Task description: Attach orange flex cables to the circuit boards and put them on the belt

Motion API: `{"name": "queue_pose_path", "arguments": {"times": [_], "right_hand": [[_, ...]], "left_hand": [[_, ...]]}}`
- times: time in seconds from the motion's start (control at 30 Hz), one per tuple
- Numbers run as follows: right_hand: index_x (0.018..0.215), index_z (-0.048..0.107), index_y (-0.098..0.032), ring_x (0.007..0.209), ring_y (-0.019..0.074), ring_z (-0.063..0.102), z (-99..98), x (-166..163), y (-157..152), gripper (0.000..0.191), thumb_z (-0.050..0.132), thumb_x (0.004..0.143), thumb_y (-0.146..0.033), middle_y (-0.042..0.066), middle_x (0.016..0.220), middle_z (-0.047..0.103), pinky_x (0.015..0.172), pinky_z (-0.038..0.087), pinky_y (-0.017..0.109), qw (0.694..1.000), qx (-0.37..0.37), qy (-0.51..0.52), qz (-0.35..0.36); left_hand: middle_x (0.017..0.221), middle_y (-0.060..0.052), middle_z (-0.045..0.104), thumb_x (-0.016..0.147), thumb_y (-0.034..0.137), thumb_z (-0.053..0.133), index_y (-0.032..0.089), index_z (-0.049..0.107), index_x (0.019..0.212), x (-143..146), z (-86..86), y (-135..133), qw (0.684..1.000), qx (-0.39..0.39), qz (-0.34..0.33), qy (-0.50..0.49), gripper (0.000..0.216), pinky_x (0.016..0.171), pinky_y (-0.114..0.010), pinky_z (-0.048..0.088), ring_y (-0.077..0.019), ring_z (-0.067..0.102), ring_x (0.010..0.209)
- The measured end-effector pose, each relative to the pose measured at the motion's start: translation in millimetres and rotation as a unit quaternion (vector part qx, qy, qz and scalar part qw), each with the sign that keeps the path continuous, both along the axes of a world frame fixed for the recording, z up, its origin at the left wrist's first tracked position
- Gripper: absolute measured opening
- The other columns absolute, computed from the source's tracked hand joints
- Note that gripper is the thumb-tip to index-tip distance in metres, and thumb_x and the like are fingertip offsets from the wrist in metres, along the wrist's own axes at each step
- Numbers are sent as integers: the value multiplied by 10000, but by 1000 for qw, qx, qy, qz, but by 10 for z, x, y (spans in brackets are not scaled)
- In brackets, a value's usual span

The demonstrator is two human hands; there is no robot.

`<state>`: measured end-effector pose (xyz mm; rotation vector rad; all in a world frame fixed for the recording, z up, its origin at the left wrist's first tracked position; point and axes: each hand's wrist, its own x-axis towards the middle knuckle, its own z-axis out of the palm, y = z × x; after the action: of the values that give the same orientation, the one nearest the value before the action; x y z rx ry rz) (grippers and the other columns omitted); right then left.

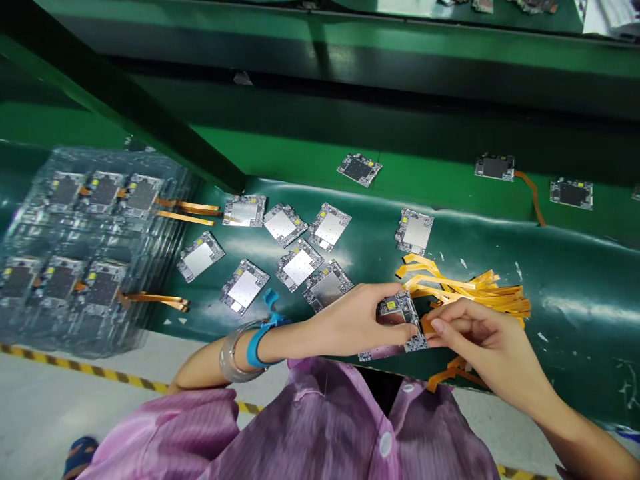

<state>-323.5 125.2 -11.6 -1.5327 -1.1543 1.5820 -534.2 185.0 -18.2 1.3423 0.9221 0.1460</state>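
Observation:
My left hand (353, 320) grips a small circuit board (399, 313) over the near edge of the green belt (575, 293). My right hand (480, 340) pinches an orange flex ribbon (428, 326) against the board's right edge. The ribbon's tail (450, 375) hangs down below that hand. A pile of loose orange ribbons (480, 287) lies just behind my right hand. Several more boards, such as one (299, 265), lie face up on the belt to the left of my hands.
Clear plastic trays (75, 293) holding boards with ribbons attached stand at the left. More boards (359, 169) (495, 167) (571, 193) lie farther back on the belt. A dark green beam (125, 100) crosses the upper left. Grey floor with yellow-black tape (100, 377) lies below.

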Motion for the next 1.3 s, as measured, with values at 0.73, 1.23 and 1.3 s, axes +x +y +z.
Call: {"name": "queue_pose_path", "arguments": {"times": [0.73, 1.23, 1.3], "right_hand": [[779, 681, -191, 755, 154, 743, -78, 39, -7, 254, 752, 838, -428, 46, 868, 752, 768, 657, 267, 998, -49, 30, 14], [862, 730, -227, 822, 198, 751, -156, 83, -27, 231, 646, 906, -438, 13, 805, 734, 788, 632, 318, 987, -89, -4, 131], [853, 736, -232, 809, 195, 750, -152, 77, -26, 217, 649, 900, -425, 10, 799, 737, 781, 634, 316, 987, -87, 0, 134]], "left_hand": [[668, 76, 380, 835, 374, 646, 206, 444, 779, 18, -1, -18, 1000, -3, -6, 20, 269, 491, -200, 290, -91, 339, 596], [645, 90, 390, 820, 334, 663, 191, 459, 746, 39, 34, 4, 999, 29, -9, 13, 261, 499, -195, 271, -81, 331, 592], [639, 91, 378, 807, 315, 670, 190, 447, 729, 48, 20, 3, 999, 38, -11, 13, 267, 501, -197, 262, -81, 324, 595]]}}
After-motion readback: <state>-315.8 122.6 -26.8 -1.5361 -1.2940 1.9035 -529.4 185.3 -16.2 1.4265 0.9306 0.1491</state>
